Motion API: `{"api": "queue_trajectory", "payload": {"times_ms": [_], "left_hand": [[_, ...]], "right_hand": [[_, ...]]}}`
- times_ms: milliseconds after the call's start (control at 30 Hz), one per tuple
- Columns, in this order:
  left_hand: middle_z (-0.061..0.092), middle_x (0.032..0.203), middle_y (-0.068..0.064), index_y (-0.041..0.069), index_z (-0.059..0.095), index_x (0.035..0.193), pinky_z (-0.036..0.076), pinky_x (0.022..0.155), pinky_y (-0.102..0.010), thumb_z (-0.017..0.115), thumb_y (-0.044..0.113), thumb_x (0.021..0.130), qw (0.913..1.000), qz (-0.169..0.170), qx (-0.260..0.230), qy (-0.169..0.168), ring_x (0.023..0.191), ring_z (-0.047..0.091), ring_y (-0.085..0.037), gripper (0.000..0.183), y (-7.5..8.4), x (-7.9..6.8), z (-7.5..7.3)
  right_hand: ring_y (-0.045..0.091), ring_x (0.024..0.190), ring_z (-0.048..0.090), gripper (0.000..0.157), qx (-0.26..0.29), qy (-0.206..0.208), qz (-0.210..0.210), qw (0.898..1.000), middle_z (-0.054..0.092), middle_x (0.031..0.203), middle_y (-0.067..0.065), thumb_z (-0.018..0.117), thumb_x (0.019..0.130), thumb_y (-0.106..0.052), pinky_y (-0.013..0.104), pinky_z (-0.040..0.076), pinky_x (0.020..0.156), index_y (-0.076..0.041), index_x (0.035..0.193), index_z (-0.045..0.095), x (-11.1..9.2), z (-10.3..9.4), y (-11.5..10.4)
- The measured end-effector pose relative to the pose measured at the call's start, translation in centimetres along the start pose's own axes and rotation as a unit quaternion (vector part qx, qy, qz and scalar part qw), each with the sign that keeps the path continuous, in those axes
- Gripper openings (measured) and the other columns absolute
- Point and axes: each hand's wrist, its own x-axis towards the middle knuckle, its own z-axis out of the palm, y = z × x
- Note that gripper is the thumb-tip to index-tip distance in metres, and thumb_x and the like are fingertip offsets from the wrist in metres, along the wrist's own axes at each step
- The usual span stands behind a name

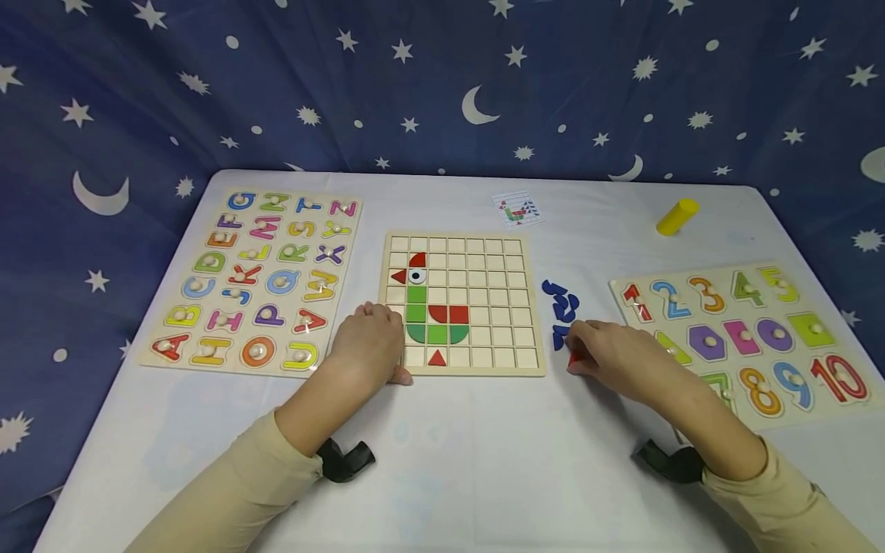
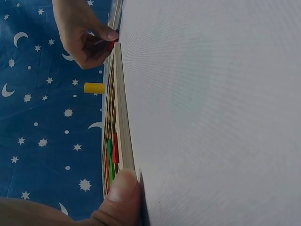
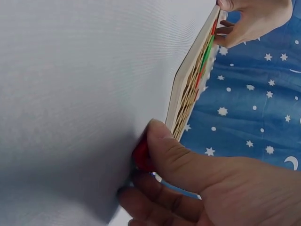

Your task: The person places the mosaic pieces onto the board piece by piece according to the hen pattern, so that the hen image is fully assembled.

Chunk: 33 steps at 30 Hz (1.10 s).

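A wooden grid board lies in the middle of the table, with red and green pieces and a round eye piece set in its left cells. My left hand holds the board's near left corner, its thumb against the front edge. To the right of the board, my right hand pinches a red piece between thumb and fingers, low over the cloth; the piece's full shape is hidden. Several dark blue pieces are scattered just beyond that hand.
An alphabet board lies on the left, and a number-and-shape board on the right, partly under my right forearm. Behind the grid board is a small picture card. A yellow cylinder stands at the back right.
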Motion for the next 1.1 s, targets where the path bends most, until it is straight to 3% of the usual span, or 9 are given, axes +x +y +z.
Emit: {"api": "queue_trajectory", "payload": {"times_ms": [100, 300, 600, 833, 1100], "left_hand": [[0.055, 0.123, -0.035, -0.015, 0.049, 0.126, 0.055, 0.085, -0.046, 0.073, 0.061, 0.068, 1.0, 0.0, 0.002, -0.001, 0.113, 0.059, -0.043, 0.099, 0.0, 0.0, 0.0], [0.055, 0.124, -0.034, -0.015, 0.049, 0.126, 0.054, 0.085, -0.046, 0.073, 0.061, 0.069, 1.0, 0.0, 0.004, -0.008, 0.114, 0.058, -0.043, 0.098, 0.0, 0.1, 0.0], [0.055, 0.124, -0.034, -0.015, 0.049, 0.126, 0.055, 0.084, -0.045, 0.072, 0.061, 0.07, 0.9999, -0.001, 0.005, -0.009, 0.114, 0.059, -0.042, 0.098, 0.0, 0.0, 0.0], [0.054, 0.124, -0.034, -0.015, 0.049, 0.127, 0.054, 0.085, -0.045, 0.072, 0.061, 0.07, 0.9999, -0.003, 0.003, -0.013, 0.115, 0.058, -0.042, 0.098, 0.0, 0.0, 0.1], [0.054, 0.125, -0.034, -0.015, 0.047, 0.128, 0.055, 0.085, -0.045, 0.07, 0.063, 0.071, 0.9998, -0.002, 0.006, -0.017, 0.115, 0.057, -0.042, 0.099, 0.0, 0.1, 0.0]], "right_hand": [[0.009, 0.062, 0.047, 0.022, 0.019, 0.001, -0.012, 1.0, 0.053, 0.069, -0.007, 0.078, 0.078, -0.019, 0.021, 0.041, 0.054, -0.016, 0.083, 0.057, 0.2, 0.0, 0.0], [0.009, 0.071, 0.055, 0.014, 0.072, 0.033, -0.032, 0.996, 0.066, 0.08, -0.002, 0.075, 0.081, -0.01, 0.027, 0.053, 0.067, -0.011, 0.092, 0.068, 1.4, -0.8, -0.6], [0.012, 0.071, 0.058, 0.007, 0.188, 0.068, 0.001, 0.98, 0.071, 0.083, -0.002, 0.07, 0.086, -0.014, 0.027, 0.049, 0.065, -0.014, 0.093, 0.069, 5.8, -2.0, -4.0], [0.014, 0.077, 0.06, 0.007, 0.199, 0.095, -0.001, 0.975, 0.069, 0.09, -0.002, 0.072, 0.084, -0.016, 0.029, 0.047, 0.07, -0.017, 0.091, 0.074, 8.6, -1.0, -6.3], [0.014, 0.074, 0.057, 0.01, 0.194, 0.088, 0.03, 0.977, 0.07, 0.087, -0.003, 0.072, 0.085, -0.022, 0.029, 0.043, 0.068, -0.019, 0.094, 0.075, 9.2, -0.3, -6.2]]}}
